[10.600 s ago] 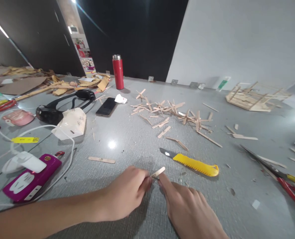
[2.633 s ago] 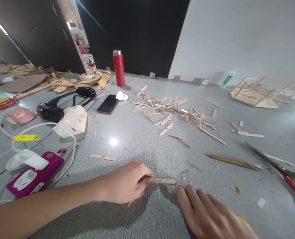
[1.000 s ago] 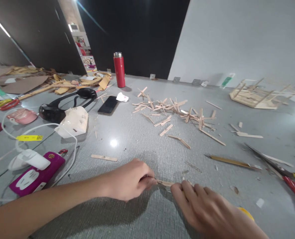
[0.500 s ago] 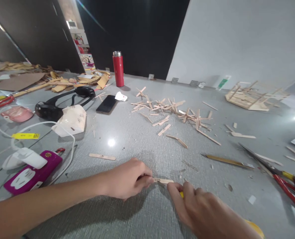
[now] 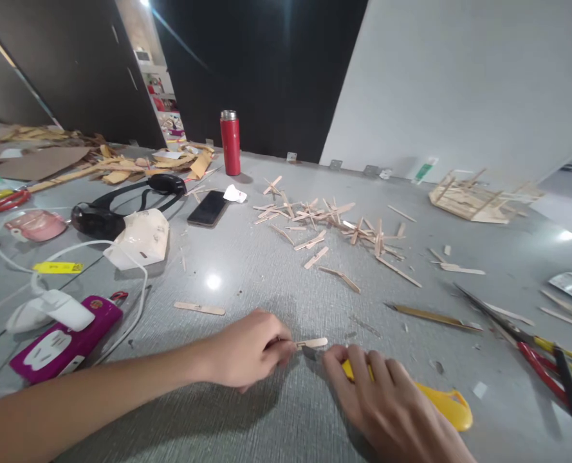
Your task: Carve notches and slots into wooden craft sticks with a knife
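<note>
In the head view, the left hand [image 5: 251, 350] is clamped on one end of a wooden stick [image 5: 319, 343], its free end pointing toward the right hand. The right hand [image 5: 382, 392] is closed around a yellow knife [image 5: 447, 406], whose blade lies right at the stick's near edge. On the tabletop [image 5: 261, 283], a loose stick [image 5: 199, 308] lies beyond the left forearm; scissors [image 5: 522, 337] rest farther right, and a stick pile [image 5: 324, 212] spreads behind.

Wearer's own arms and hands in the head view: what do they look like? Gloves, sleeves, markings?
Left hand and right hand are bare: no gloves, rings or watch visible. Left forearm shows no sleeve, cable or clear marking up to the frame edge. Right forearm is mostly out of frame.
</note>
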`<state>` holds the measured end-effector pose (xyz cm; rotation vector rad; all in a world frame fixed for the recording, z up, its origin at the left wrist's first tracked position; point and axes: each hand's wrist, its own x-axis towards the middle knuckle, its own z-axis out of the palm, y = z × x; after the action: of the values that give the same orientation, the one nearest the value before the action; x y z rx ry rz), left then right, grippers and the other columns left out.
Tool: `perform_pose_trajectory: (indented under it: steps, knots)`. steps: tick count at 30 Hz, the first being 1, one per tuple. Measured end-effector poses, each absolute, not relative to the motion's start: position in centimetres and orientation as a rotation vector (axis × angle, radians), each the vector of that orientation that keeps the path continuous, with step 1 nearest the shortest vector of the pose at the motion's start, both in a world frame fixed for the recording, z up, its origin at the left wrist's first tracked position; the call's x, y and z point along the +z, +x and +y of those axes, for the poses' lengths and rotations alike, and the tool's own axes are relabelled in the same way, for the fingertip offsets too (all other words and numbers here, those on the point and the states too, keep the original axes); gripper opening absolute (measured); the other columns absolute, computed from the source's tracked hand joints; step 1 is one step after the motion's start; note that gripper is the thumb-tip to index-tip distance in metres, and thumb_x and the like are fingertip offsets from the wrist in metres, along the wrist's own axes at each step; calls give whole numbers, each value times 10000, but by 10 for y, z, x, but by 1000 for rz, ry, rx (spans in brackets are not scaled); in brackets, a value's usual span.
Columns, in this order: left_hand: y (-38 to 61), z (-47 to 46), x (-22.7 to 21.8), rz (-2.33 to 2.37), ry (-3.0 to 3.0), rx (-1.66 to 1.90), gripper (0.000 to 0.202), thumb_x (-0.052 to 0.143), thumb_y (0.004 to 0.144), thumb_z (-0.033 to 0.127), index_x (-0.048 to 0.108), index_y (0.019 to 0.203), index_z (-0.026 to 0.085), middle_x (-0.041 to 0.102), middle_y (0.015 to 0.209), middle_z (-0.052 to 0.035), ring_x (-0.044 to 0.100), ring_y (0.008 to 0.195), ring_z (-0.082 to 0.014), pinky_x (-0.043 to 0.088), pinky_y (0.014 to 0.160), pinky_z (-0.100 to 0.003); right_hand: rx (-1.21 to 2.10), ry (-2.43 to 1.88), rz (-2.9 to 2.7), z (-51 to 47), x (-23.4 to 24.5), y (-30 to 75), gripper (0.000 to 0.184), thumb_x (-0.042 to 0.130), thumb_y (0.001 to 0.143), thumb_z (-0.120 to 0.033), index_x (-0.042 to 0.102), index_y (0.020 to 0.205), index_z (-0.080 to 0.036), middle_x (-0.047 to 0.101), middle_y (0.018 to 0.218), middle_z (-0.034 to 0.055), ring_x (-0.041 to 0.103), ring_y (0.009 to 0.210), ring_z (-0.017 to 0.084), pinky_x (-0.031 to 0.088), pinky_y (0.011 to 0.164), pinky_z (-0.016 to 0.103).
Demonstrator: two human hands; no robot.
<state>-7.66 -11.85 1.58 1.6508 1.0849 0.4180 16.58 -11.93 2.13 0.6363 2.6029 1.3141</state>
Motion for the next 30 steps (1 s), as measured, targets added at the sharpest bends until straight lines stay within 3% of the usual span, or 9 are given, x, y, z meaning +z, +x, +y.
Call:
perform_pose_trajectory:
  steps: [3, 8, 11, 14, 19, 23, 30]
  knots:
    - [-75, -121, 16, 1094, 1628, 455, 396, 366, 1036, 299, 472, 672, 186, 445, 449, 57, 466, 314, -75, 335, 369, -167, 1147, 877, 2856, -117, 12, 168, 269, 406, 929, -121, 646, 1049, -116, 599, 772, 100, 595, 622, 247, 481, 547, 390]
    - [-71, -128, 14, 1113, 1628, 544, 353, 323, 1039, 240, 496, 735, 189, 494, 485, 51, 495, 374, -78, 384, 456, -189, 630, 1168, 3175, -115, 12, 165, 303, 336, 1023, -209, 608, 889, -194, 572, 787, 72, 620, 623, 224, 509, 523, 363]
    - [-68, -132, 9, 1151, 1691, 610, 352, 326, 1050, 254, 478, 738, 195, 496, 523, 49, 497, 447, -84, 392, 518, -208, 520, 1272, 3151, -115, 15, 165, 321, 331, 1037, -267, 631, 943, -199, 575, 791, 69, 630, 585, 217, 495, 443, 331]
    - [-66, -134, 3, 1158, 1792, 644, 316, 409, 1018, 218, 421, 703, 201, 449, 553, 60, 414, 479, -81, 312, 493, -214, 416, 1180, 3090, -116, 14, 164, 349, 309, 1027, -226, 657, 999, -202, 609, 827, 80, 642, 552, 204, 485, 388, 305]
    - [-64, -133, -1, 1195, 1788, 666, 395, 329, 1071, 299, 388, 692, 204, 435, 539, 63, 382, 482, -81, 294, 511, -226, 298, 1322, 3162, -118, 8, 158, 307, 350, 1037, -262, 633, 1124, -181, 624, 845, 63, 661, 542, 195, 537, 456, 343]
    - [-63, -133, 2, 1188, 1820, 707, 390, 338, 1072, 288, 386, 695, 201, 445, 573, 60, 395, 504, -78, 309, 547, -233, 164, 1511, 3248, -119, 7, 156, 296, 390, 1048, -354, 628, 1079, -181, 585, 767, 13, 639, 541, 177, 478, 446, 313]
    - [-64, -136, 11, 1213, 1823, 775, 388, 359, 1067, 277, 404, 690, 197, 430, 557, 64, 384, 486, -73, 306, 545, -234, -10, 1512, 3359, -121, 8, 155, 213, 489, 1029, -320, 648, 1076, -186, 576, 835, 15, 611, 612, 147, 475, 530, 312]
